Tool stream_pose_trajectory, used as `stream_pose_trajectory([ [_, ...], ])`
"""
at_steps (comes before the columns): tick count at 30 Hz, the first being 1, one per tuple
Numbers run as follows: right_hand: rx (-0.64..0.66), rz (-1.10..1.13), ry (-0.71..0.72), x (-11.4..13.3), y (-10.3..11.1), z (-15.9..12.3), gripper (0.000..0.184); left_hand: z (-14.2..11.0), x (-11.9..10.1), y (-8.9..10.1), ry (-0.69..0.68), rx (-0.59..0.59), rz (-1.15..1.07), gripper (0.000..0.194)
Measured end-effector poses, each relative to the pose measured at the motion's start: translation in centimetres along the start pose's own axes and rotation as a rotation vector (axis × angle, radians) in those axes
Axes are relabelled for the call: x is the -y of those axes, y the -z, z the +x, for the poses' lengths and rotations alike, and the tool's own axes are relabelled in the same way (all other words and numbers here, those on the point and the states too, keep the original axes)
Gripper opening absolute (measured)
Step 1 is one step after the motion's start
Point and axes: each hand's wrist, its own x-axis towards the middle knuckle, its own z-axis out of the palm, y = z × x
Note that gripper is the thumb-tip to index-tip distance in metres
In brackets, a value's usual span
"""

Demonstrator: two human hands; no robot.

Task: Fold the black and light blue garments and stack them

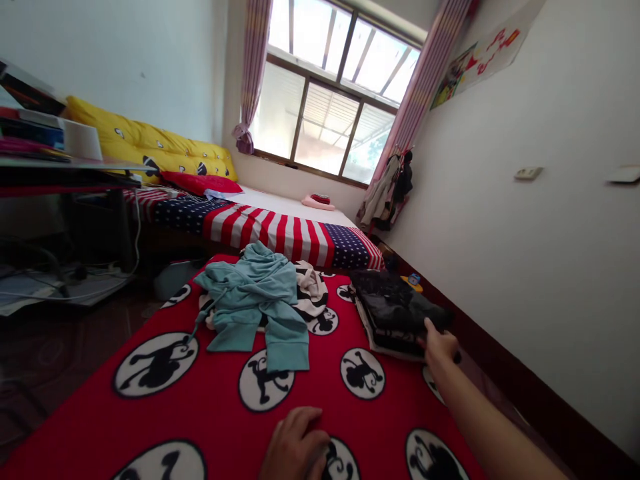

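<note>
Black clothes (395, 301) in right grip (440, 347)

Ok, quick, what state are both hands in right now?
Left hand: loosely open, nothing seen in it.
Right hand: at the edge of the dark folded clothes; can't tell whether gripping.

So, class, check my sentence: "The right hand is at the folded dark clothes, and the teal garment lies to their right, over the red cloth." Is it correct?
Not quite: the head view shows the teal garment to the left of the folded dark clothes. The right hand is at those clothes, and the garment lies over the red cloth.
</note>
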Motion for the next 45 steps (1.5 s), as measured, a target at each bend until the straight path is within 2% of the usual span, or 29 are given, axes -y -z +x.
stream_pose_trajectory([
  [2, -0.105, -0.111, 0.049, -2.1, 2.0, -0.7, 0.051, 0.0, -0.1, 0.1, 0.006, 0.004, -0.007, 0.032],
  [3, -0.138, -0.157, 0.093, -2.4, 2.6, -0.7, 0.053, 0.0, -0.2, 0.2, 0.008, 0.005, -0.009, 0.032],
  [5, -0.135, -0.264, 0.283, -1.5, 2.8, 0.1, 0.052, 0.0, -0.3, 0.3, 0.009, 0.005, -0.008, 0.031],
  [8, -0.041, -0.467, 0.714, 2.7, 0.7, 2.9, 0.041, -0.1, -0.4, 0.4, 0.012, 0.011, 0.005, 0.030],
  [9, -0.001, -0.525, 0.813, 4.4, -0.4, 4.0, 0.038, -0.1, -0.4, 0.4, 0.013, 0.013, 0.011, 0.030],
  [11, 0.069, -0.631, 0.919, 7.4, -2.7, 6.1, 0.040, -0.1, -0.4, 0.4, 0.011, 0.018, 0.022, 0.031],
  [13, 0.111, -0.731, 0.985, 8.6, -4.8, 7.4, 0.046, -0.1, -0.2, 0.3, 0.002, 0.022, 0.035, 0.032],
  [15, 0.168, -0.846, 0.975, 7.3, -6.1, 7.7, 0.053, -0.1, 0.2, 0.1, -0.006, 0.017, 0.050, 0.033],
  [16, 0.228, -0.920, 0.909, 5.7, -6.5, 7.5, 0.056, -0.1, 0.3, 0.0, -0.011, 0.012, 0.060, 0.034],
  [19, 0.451, -1.129, 0.548, -0.4, -6.6, 6.2, 0.061, -0.2, 0.7, -0.3, -0.032, 0.004, 0.082, 0.035],
  [20, 0.477, -1.157, 0.488, -2.2, -6.5, 5.8, 0.061, -0.2, 0.8, -0.3, -0.039, 0.006, 0.087, 0.035],
  [23, 0.529, -1.183, 0.438, -5.3, -6.0, 5.5, 0.065, -0.3, 0.5, -0.2, -0.040, 0.000, 0.089, 0.035],
  [29, 0.454, -1.183, 0.478, -5.4, -6.1, 6.0, 0.063, -0.4, 0.2, 0.0, -0.051, -0.031, 0.058, 0.031],
  [35, 0.307, -1.119, 0.606, -5.8, -4.9, 4.2, 0.052, -0.3, -0.2, 0.3, 0.000, -0.022, -0.020, 0.024],
  [38, 0.194, -1.033, 0.674, -6.7, -3.3, 1.6, 0.048, -0.3, -0.8, 0.5, 0.051, -0.025, -0.061, 0.023],
  [41, 0.106, -0.820, 0.736, -8.5, -1.7, -2.7, 0.051, -0.3, -1.1, 0.6, 0.083, -0.025, -0.092, 0.023],
  [45, 0.171, -0.589, 0.639, -10.7, 0.0, -8.2, 0.056, -0.3, -1.0, 0.5, 0.086, -0.015, -0.119, 0.022],
])
